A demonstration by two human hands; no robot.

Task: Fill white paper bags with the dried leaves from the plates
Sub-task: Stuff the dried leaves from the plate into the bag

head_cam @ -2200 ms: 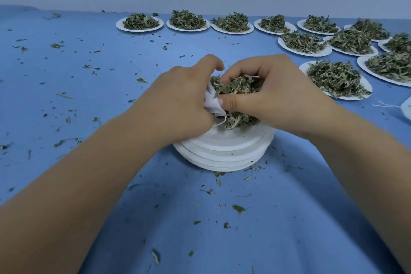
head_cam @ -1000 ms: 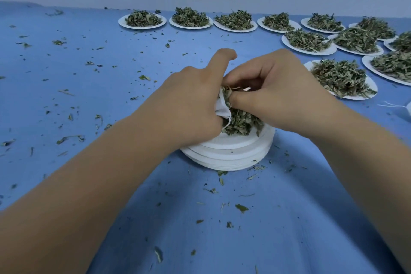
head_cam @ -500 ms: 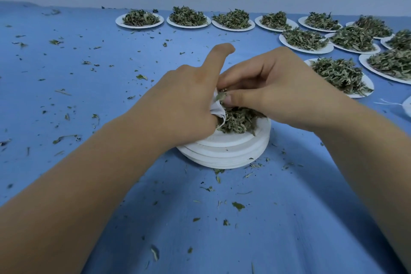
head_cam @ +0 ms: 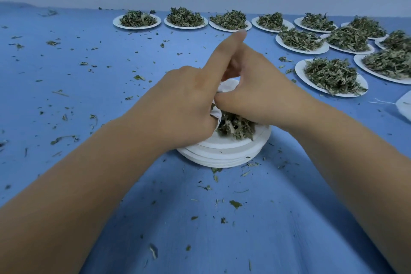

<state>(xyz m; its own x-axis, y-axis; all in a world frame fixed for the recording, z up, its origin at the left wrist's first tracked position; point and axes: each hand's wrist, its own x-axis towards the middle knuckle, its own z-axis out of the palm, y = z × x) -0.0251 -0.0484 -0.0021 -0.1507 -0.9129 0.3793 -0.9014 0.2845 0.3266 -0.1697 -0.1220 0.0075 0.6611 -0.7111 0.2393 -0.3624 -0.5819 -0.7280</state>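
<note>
A stack of white paper plates (head_cam: 224,153) sits at the table's middle with a small heap of dried leaves (head_cam: 235,125) on top. Over it, my left hand (head_cam: 186,104) grips the edge of a white paper bag (head_cam: 229,85), its index finger pointing up and away. My right hand (head_cam: 262,93) is curled against the bag's mouth, fingers bunched over leaves; the bag's inside is hidden behind both hands.
Several white plates heaped with dried leaves (head_cam: 331,75) line the back and right of the blue table (head_cam: 89,73). Another white bag with a string (head_cam: 403,107) lies at the right edge. Leaf crumbs are scattered all over the cloth.
The leaf heap on the top plate has shrunk. My left index finger has lifted and straightened, and my right hand has pressed further in toward the bag's mouth.
</note>
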